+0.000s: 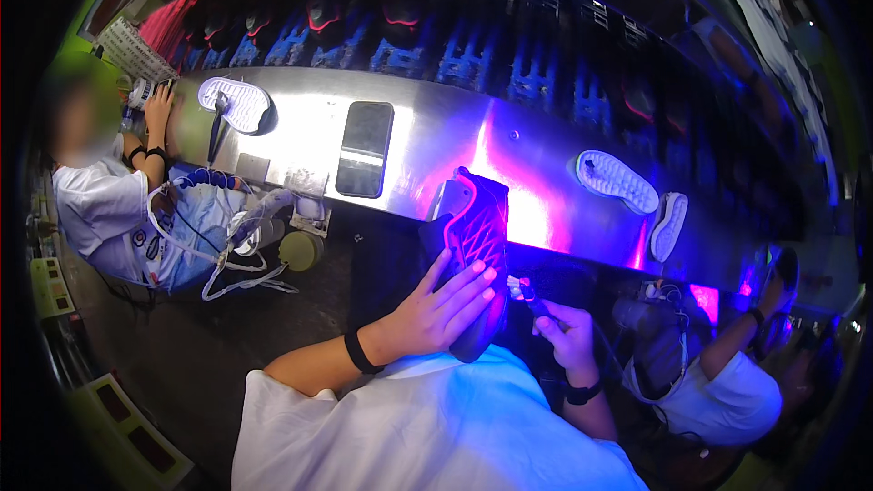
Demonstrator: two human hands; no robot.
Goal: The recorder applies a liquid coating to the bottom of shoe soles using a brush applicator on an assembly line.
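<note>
A dark shoe upper (478,227) with red criss-cross lines stands tilted over the bench's front edge, lit by violet light. My left hand (446,305) grips it, with the fingers laid along its side and the thumb pointing up. In my right hand (566,335), just right of the shoe, is a slim dark handled tool (540,307) with a pale bristle-like tip. That tip touches or nearly touches the shoe's lower side; its exact kind is unclear. The shoe's far side is hidden.
On the metal bench (427,118) lie a phone (366,149), a white sole (235,105) with a dark-handled tool on it, and two more soles (617,182) to the right. Behind runs a dark rack (400,36) carrying shoes. Co-workers (100,209) sit on both sides.
</note>
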